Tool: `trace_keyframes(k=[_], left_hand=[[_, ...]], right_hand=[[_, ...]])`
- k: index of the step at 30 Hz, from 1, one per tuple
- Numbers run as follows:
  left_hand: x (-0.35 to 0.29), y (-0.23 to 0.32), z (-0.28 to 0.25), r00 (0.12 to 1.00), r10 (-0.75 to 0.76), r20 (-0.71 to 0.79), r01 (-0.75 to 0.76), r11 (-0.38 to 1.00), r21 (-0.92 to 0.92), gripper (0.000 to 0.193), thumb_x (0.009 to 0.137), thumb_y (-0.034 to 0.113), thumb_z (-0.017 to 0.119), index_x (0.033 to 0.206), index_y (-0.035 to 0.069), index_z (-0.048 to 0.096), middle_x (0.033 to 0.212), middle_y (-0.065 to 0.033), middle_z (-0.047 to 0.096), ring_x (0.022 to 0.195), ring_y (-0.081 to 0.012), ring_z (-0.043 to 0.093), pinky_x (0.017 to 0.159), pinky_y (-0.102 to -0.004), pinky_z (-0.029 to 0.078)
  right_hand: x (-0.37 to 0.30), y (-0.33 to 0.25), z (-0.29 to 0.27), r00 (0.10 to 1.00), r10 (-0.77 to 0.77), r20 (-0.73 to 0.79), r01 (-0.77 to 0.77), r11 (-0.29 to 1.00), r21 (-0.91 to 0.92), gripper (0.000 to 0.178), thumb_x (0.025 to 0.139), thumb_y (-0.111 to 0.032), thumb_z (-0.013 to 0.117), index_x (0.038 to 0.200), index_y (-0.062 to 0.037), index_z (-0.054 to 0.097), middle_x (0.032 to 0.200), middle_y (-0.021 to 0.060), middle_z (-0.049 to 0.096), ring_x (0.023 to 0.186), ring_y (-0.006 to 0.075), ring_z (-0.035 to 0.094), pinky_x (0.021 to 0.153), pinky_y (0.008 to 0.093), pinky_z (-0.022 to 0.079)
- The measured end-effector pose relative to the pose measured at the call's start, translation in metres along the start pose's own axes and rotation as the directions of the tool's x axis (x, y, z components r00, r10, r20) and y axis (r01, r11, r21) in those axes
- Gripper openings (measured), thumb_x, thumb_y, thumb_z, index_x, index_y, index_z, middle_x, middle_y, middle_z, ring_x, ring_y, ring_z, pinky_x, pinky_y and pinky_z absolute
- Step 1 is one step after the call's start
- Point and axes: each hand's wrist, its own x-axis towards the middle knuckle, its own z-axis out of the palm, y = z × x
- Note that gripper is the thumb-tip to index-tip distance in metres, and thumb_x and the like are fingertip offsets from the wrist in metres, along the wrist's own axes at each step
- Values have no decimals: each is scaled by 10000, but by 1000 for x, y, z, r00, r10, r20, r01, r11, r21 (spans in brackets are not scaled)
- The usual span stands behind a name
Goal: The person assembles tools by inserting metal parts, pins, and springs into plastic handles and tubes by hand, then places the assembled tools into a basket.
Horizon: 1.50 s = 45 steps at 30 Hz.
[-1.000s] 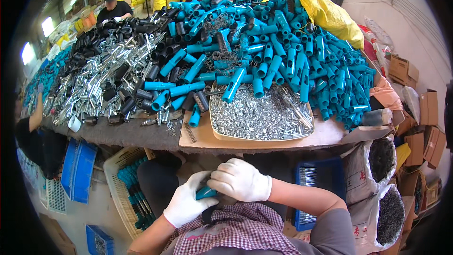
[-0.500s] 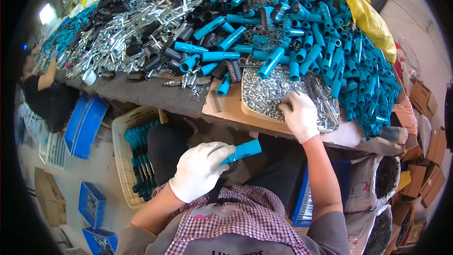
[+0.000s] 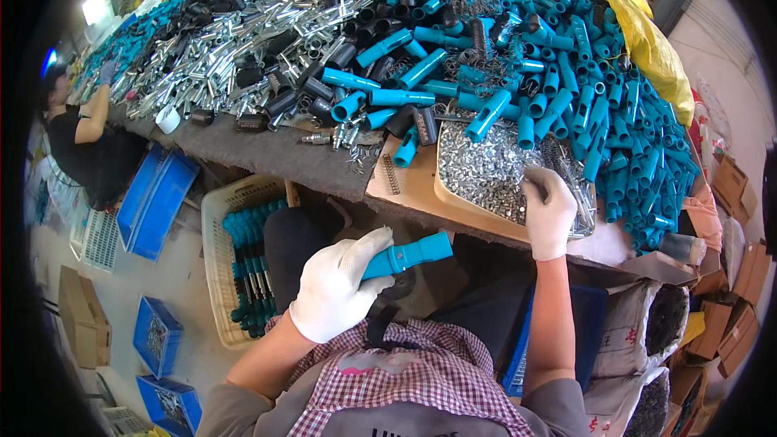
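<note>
My gloved left hand [image 3: 336,287] is wrapped round a teal plastic tube [image 3: 419,253], a stepped sleeve with a small round spot on its side, held above my lap. Its wider end points right, toward the table edge. My gloved right hand [image 3: 550,214] is over the right side of a cream tray [image 3: 443,186] heaped with small silver metal pieces [image 3: 477,166]. Thumb and fingertips are pinched together; whatever is between them is too small to make out. Thin metal pins or springs lie in the tray's right end, partly behind that hand.
Heaps of teal tubes [image 3: 639,142], black sleeves [image 3: 344,57] and silver rods [image 3: 218,57] cover the table. A cream basket [image 3: 212,275] of assembled teal parts stands left of my legs. Blue crates [image 3: 158,336] stand on the floor, sacks [image 3: 623,328] at right. A co-worker [image 3: 81,129] sits far left.
My right hand has lifted slightly from the metal pieces, its fingers drawn into a pinch. My left hand has turned the teal tube a little, showing more of its side. The view has shifted slightly.
</note>
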Motion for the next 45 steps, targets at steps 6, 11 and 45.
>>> trace_keyframes(k=[6,11,45], left_hand=[[1,3,-3,993,115,-37,-112,991,77,659,617,65,837,1223,31,582,1021,-143,713,839,-333,686,736,-408,544],[2,4,-1,980,181,-78,-177,983,54,604,610,66,831,1174,39,616,998,-142,702,819,-334,678,719,-414,539],[1,5,10,848,-362,387,495,282,-822,415,943,47,592,1340,-55,527,1055,-122,666,816,-158,670,661,-286,564]], right_hand=[[-25,-17,-5,1000,7,0,-7,1000,22,119,807,40,718,912,-12,693,866,107,697,766,232,671,726,315,522],[-52,-44,-8,1000,-7,12,6,994,114,147,778,80,709,882,-19,677,870,100,689,783,231,670,713,310,517],[-106,-105,41,974,-42,224,-111,771,627,130,730,19,750,848,1,699,875,117,662,812,236,654,741,329,520]])
